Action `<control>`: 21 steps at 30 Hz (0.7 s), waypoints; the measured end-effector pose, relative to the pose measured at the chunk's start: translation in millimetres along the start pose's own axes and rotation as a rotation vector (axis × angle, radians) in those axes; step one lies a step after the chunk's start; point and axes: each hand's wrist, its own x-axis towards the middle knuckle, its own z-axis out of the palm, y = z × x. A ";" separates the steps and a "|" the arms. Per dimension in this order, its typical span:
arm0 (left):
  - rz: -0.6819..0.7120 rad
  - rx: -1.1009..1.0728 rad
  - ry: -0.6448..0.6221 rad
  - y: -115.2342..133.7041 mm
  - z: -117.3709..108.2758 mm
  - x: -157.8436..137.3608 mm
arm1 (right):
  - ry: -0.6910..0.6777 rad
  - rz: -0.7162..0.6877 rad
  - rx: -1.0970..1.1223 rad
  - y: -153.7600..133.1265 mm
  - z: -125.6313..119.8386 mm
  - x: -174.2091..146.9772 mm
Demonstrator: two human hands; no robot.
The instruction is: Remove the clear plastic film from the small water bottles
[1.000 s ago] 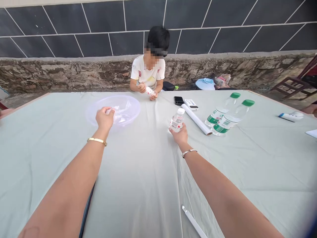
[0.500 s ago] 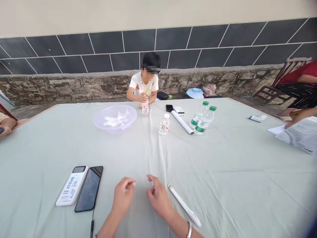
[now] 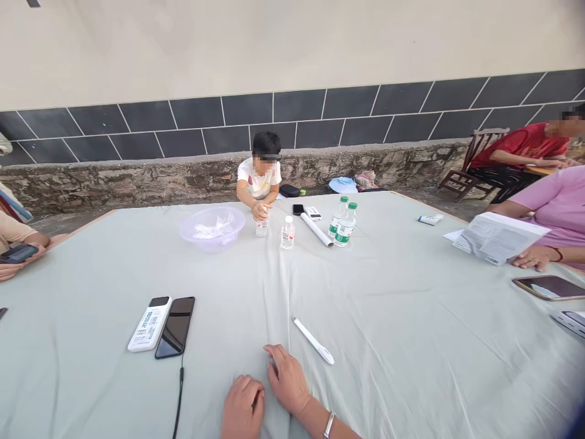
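Both hands down on the cloth at the near edge, nothing held.

Left hand point(image 3: 243, 407) lies knuckles up, fingers curled loosely under, empty; right hand point(image 3: 287, 381) rests just beside it, touching, fingers spread flat and relaxed on the pale cloth point(image 3: 388, 329), gripping nothing. Both wrists come in low from the near edge, a bracelet on the right. Nearest thing is the white pen point(image 3: 313, 340), lying just right of the right hand, apart from it: light, stiff and smooth by the look, best pinched mid-barrel. The cloth is soft and creased and would likely bunch under a push. Left of the hands sit a dark phone point(image 3: 175, 327) and white power bank point(image 3: 150, 324), side by side. Far across the tabletop stands a small bottle point(image 3: 287, 233).
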 end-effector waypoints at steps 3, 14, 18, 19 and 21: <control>0.024 0.028 0.024 4.7 -3.8 1.7 | -0.006 -0.010 -0.014 1.3 1.5 -0.1; 0.054 0.102 -0.011 9.0 -12.2 2.1 | -0.006 -0.022 -0.012 1.5 2.6 0.2; 0.040 0.073 -0.003 10.6 -10.5 3.1 | -0.007 -0.019 -0.009 1.7 2.1 -1.0; 0.032 0.063 -0.009 10.7 -9.7 3.2 | -0.008 -0.022 -0.009 1.8 2.0 -1.2; 0.014 0.047 -0.025 10.2 -7.7 3.2 | -0.013 -0.029 -0.011 1.9 1.6 -1.5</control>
